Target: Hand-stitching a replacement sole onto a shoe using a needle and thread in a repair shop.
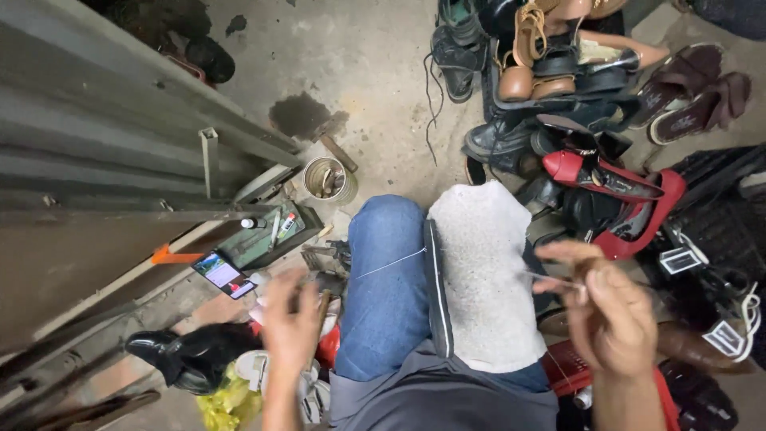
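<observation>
The right hand point(610, 319) pinches a needle point(554, 280), fingers nearly closed. The left hand point(291, 323), blurred, grips a thread point(389, 263) running to the sole point(483, 275) between them.

Blue jeans point(387, 295), grey shirt point(447, 399)

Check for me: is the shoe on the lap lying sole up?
Yes. The shoe rests on the knees with its pale grey sole facing up, between the left hand and right hand.
</observation>
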